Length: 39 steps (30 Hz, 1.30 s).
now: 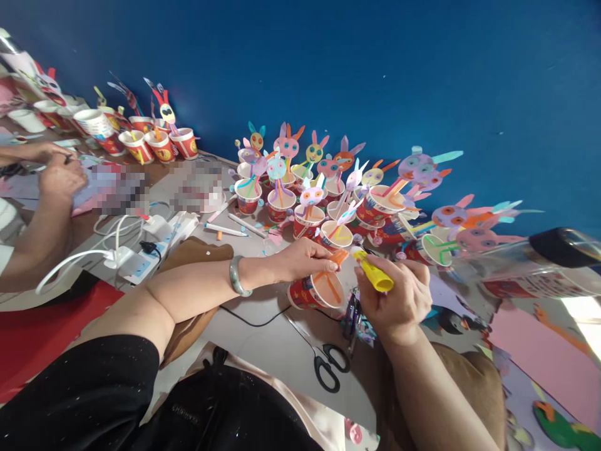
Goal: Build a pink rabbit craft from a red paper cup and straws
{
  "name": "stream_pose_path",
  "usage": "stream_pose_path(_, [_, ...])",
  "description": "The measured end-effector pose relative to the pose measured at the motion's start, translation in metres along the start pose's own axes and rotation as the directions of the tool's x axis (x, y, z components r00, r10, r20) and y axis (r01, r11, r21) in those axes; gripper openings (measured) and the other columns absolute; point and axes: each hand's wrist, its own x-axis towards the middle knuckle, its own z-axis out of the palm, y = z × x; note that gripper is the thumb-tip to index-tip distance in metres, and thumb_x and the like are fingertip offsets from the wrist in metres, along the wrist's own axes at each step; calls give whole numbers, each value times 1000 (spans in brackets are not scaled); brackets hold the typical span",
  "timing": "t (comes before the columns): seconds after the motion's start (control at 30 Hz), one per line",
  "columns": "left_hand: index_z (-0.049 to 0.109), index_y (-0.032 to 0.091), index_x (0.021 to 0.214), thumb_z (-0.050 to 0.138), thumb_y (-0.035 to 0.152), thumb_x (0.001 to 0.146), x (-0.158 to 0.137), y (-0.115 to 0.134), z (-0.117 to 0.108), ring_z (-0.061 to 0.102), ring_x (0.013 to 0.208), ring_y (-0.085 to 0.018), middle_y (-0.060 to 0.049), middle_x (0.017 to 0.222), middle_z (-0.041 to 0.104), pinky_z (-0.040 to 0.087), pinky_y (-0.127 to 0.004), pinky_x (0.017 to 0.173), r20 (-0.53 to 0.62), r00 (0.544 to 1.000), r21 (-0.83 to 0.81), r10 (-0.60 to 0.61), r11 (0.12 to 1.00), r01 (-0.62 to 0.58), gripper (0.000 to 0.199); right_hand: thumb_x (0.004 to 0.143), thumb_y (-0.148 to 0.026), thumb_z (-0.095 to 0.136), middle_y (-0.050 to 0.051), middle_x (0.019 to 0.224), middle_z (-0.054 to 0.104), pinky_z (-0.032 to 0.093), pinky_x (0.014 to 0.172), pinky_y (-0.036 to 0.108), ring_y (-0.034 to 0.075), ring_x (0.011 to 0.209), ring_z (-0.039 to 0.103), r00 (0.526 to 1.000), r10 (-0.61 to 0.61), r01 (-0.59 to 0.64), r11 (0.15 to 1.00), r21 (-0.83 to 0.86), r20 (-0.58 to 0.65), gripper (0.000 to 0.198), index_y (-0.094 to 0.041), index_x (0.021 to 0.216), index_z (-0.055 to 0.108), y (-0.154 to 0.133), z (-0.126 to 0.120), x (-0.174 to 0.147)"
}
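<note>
In the head view, the left hand (305,258) pinches an orange paper piece (339,257) at the far side of a red-patterned paper cup (305,295), which leans to the right on the table (277,373). The right hand (398,294) is closed around a yellow glue stick (377,274), its white tip just beside the orange piece; whether they touch cannot be told. Black-handled scissors (318,363) lie nearer than the cup. Beyond it, paper cups with coloured animal heads (307,227) crowd along the blue wall (300,75). Left of them are white pens (228,230) and a power strip (139,268) with plugs in it; farther left, a co-worker's hands (63,175) are together above coloured paper. On the right, a black-capped bottle (568,248) stands beyond a pink paper sheet (544,363).
</note>
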Motion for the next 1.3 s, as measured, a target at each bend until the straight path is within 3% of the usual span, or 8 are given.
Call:
stream_pose_path(0.23, [74, 10, 73, 69, 40, 80, 2, -3, 1, 52, 69, -11, 0, 68, 63, 39, -24, 67, 33, 999, -32, 19, 999, -18, 31, 96, -16, 61, 1, 79, 73, 48, 78, 34, 17, 60, 61, 979, -182, 172, 979, 113, 90, 34, -21, 129, 56, -8, 1, 6])
stream_pose_path(0.5, [62, 13, 56, 72, 42, 78, 3, -3, -1, 41, 60, -8, 4, 56, 47, 30, -24, 59, -27, 1000, 30, 16, 999, -15, 38, 97, -20, 62, 2, 79, 74, 45, 81, 36, 19, 60, 63, 999, -42, 43, 998, -37, 34, 31, -21, 127, 56, -4, 4, 3])
stream_pose_path(0.73, [64, 12, 61, 70, 37, 79, 1, 0, 0, 42, 61, -8, 5, 58, 49, 32, -23, 61, 23, 1000, -4, -7, 1000, 7, 31, 95, -19, 62, -1, 80, 74, 44, 81, 35, 17, 61, 63, 981, -140, 133, 989, 60, 132, 38, -25, 131, 54, -11, 4, 4])
stream_pose_path(0.97, [79, 11, 80, 77, 30, 78, 5, -2, -3, 58, 70, -11, -2, 74, 71, 42, -24, 69, -39, 996, -131, -83, 988, 77, 20, 97, -23, 63, 4, 84, 75, 43, 83, 37, 18, 65, 65, 994, 109, -110, 987, -119, -20, 20, -20, 117, 61, 15, 2, 5])
stream_pose_path(1.03, [81, 11, 82, 79, 28, 78, 6, 0, -6, 64, 76, -12, -7, 83, 77, 47, -25, 76, -72, 992, -204, -104, 975, 88, 18, 99, -25, 60, 4, 84, 75, 43, 81, 36, 19, 67, 65, 977, 204, -193, 970, -148, 61, 17, -20, 115, 64, 23, 0, 9])
stream_pose_path(1.1, [82, 11, 86, 80, 28, 79, 7, 2, -8, 67, 80, -13, -9, 91, 80, 49, -25, 78, -82, 991, -226, -103, 971, 82, 19, 100, -25, 57, 6, 87, 75, 41, 79, 35, 20, 73, 66, 926, 232, -167, 959, -228, 297, 17, -19, 112, 66, 25, -1, 13])
stream_pose_path(1.17, [83, 11, 89, 80, 28, 80, 7, 4, -10, 68, 79, -13, -10, 92, 81, 50, -25, 76, -101, 990, -212, -97, 974, 74, 18, 99, -19, 53, 8, 87, 74, 38, 77, 36, 21, 75, 64, 768, 190, -9, 958, -286, 611, 17, -18, 104, 69, 19, 1, 14])
stream_pose_path(1.3, [82, 12, 83, 78, 23, 82, 5, 7, -10, 68, 71, -12, -6, 81, 80, 51, -22, 69, -137, 987, -209, -84, 976, 54, 12, 93, -6, 53, 9, 76, 70, 33, 75, 36, 20, 71, 61, 610, 125, 88, 971, -224, 782, 22, -16, 86, 71, -8, 11, 2])
